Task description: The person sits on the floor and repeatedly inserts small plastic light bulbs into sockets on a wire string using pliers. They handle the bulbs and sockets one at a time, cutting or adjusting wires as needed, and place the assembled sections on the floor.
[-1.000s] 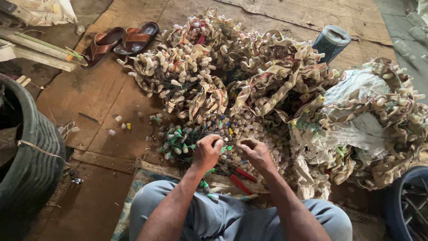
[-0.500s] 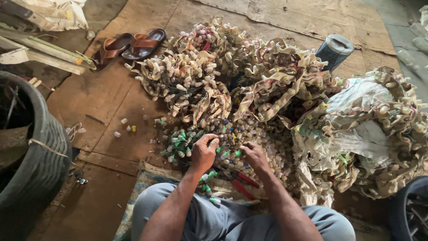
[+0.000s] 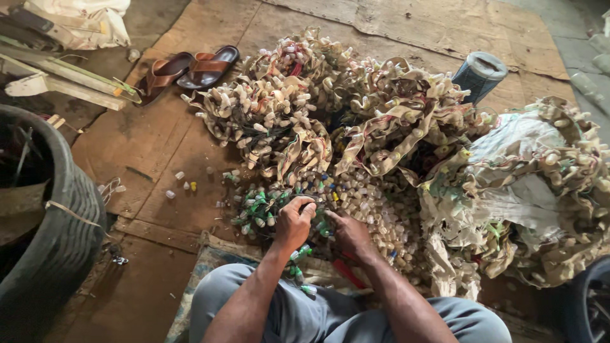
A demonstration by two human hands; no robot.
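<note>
- Head view: the person's left hand (image 3: 293, 222) was closed around a tangled strand of small green and white plastic caps on cord (image 3: 257, 209), lying just in front of the knees on the brown cardboard floor sheet (image 3: 159, 159).
- The right hand (image 3: 348, 232) lay curled, fingers down, on the loose heap of pale plastic caps (image 3: 375, 209) just right of that strand; whether it pinched a piece could not be told.
- Doing this well seemed to call for a firm hold on the strand near the working point, and for picking one cap at a time so the cord stayed untangled.
- Behind the strand rose the big mound of cream webbing strips studded with caps (image 3: 330, 108).
- Right of the strand sat a white woven sack (image 3: 515, 184), crumpled, no label readable.
- Far behind it stood a dark blue-grey cylindrical can (image 3: 480, 73).
- Left of the strand were brown leather sandals (image 3: 190, 67) and a black rubber tyre (image 3: 57, 228).
</note>
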